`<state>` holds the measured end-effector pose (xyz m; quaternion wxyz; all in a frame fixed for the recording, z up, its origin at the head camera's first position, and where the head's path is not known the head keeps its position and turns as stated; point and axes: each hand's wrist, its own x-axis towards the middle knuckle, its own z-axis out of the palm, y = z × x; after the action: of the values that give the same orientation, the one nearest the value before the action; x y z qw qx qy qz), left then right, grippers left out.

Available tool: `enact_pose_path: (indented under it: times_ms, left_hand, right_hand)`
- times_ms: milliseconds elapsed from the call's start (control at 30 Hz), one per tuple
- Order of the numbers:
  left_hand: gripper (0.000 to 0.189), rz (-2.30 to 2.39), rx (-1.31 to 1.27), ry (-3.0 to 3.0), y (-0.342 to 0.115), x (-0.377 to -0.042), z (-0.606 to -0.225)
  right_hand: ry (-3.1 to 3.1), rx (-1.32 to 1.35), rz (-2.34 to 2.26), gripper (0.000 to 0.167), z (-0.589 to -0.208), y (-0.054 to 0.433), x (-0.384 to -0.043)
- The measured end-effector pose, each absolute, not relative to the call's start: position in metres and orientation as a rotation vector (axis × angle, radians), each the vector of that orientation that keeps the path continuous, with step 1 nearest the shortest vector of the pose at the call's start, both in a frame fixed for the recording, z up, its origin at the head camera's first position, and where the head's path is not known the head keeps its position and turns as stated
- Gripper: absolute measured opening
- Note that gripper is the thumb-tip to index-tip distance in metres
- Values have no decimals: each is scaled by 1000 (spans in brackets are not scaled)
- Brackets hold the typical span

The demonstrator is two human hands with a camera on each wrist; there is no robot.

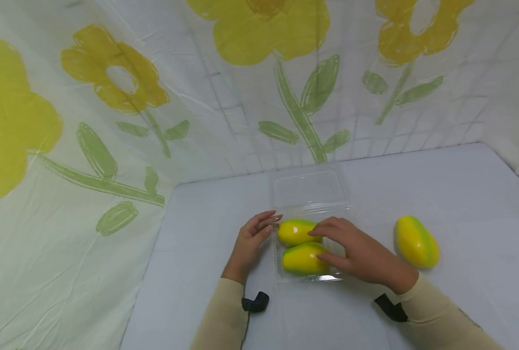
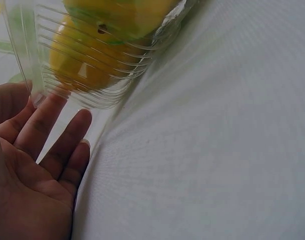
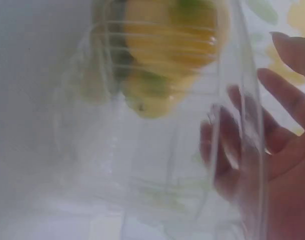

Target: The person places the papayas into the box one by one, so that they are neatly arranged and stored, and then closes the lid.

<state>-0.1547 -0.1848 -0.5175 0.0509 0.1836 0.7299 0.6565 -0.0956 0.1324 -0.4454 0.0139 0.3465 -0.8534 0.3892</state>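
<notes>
Pressure from the wide-spread right hand (image 1: 357, 248) on both yellow fruits (image 1: 301, 260) should be light, while the relaxed left hand (image 1: 250, 240) should brace the clear container (image 1: 331, 278).

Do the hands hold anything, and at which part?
The right hand holds nothing; the left hand is at the left rim of the box, grip unclear.

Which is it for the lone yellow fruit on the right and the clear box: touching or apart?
Apart. The head view shows white table between the lone yellow fruit and the clear box.
</notes>
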Motion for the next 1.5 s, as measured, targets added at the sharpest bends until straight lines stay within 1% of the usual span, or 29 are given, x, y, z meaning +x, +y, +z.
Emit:
enact_pose_path:
  times_ms: [233, 433, 733, 1133, 1500]
  left_hand:
    - [40, 1998, 563, 2222, -185, -155, -517]
    - [40, 1987, 545, 2224, -184, -154, -517]
    - [40, 1993, 557, 2225, -185, -155, -517]
    - [41, 1992, 543, 2211, -184, -153, -516]
    - [40, 1982, 523, 2231, -183, -153, -515]
  right_hand:
    - [-2604, 1065, 1208, 47, -436, 142, -95]
    - [-2581, 1013, 1179, 56, -428, 157, -96]
    - [-2602, 916, 1133, 60, -419, 180, -96]
    - [-2630, 841, 1061, 68, -424, 209, -96]
    - [-2709, 749, 1056, 72, -433, 233, -95]
